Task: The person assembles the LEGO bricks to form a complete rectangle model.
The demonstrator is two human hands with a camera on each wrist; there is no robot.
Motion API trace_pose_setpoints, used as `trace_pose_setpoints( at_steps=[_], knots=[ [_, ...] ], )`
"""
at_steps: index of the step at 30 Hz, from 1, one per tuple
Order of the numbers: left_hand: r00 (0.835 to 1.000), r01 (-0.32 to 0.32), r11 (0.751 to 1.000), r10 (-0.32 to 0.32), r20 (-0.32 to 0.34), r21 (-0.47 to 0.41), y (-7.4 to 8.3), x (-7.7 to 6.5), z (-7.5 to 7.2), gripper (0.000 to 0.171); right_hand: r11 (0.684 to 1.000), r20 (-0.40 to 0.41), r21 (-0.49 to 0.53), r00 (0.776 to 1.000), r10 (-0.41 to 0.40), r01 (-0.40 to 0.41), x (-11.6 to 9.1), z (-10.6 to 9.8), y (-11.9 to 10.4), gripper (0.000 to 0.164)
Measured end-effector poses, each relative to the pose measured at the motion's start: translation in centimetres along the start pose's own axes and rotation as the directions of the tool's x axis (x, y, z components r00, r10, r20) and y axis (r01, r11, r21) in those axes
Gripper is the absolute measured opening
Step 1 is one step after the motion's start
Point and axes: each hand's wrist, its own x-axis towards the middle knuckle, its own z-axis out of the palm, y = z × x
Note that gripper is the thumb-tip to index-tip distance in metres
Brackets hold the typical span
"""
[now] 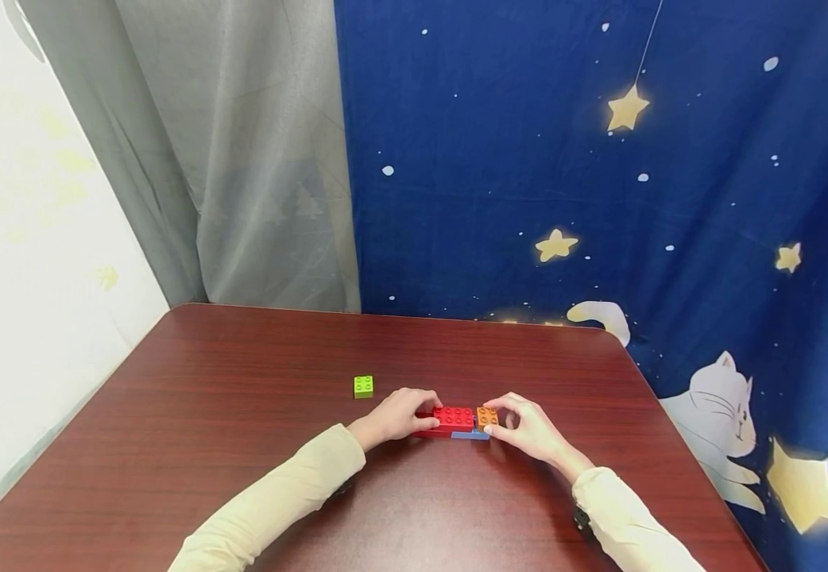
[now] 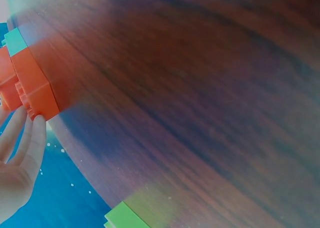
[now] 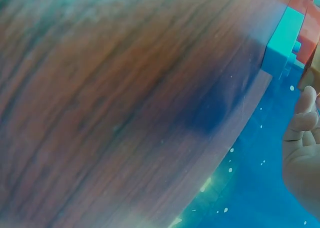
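Note:
A red brick with several studs sits on top of a lower red brick and a blue brick, which lie end to end on the table. The left hand grips the left end of the red bricks between thumb and fingers. Pinched by the right hand is a small orange brick, held above the blue brick's right end, just right of the upper red brick. In the right wrist view, the orange brick is partly cut off and appears raised off the blue brick's studs.
A small lime-green brick stands on the dark red wooden table, behind and left of the left hand. Behind the table hang a blue star-patterned curtain and a grey curtain.

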Motion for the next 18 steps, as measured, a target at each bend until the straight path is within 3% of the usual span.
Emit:
trace_pose_setpoints(
  at_steps=[13, 18],
  knots=[
    [1.0, -0.003, 1.0, 0.003, 0.0, -0.014, 0.08, -0.1, -0.04, 0.021, 1.0, 0.009, 0.021, 1.0, -0.011, 0.01, 0.33, 0.82, 0.51, 0.038],
    [1.0, 0.0, 1.0, 0.0, 0.005, -0.012, 0.05, -0.05, -0.05, 0.021, 0.998, -0.008, 0.021, 0.998, -0.059, 0.059, 0.42, 1.02, 0.74, 0.035]
  ],
)
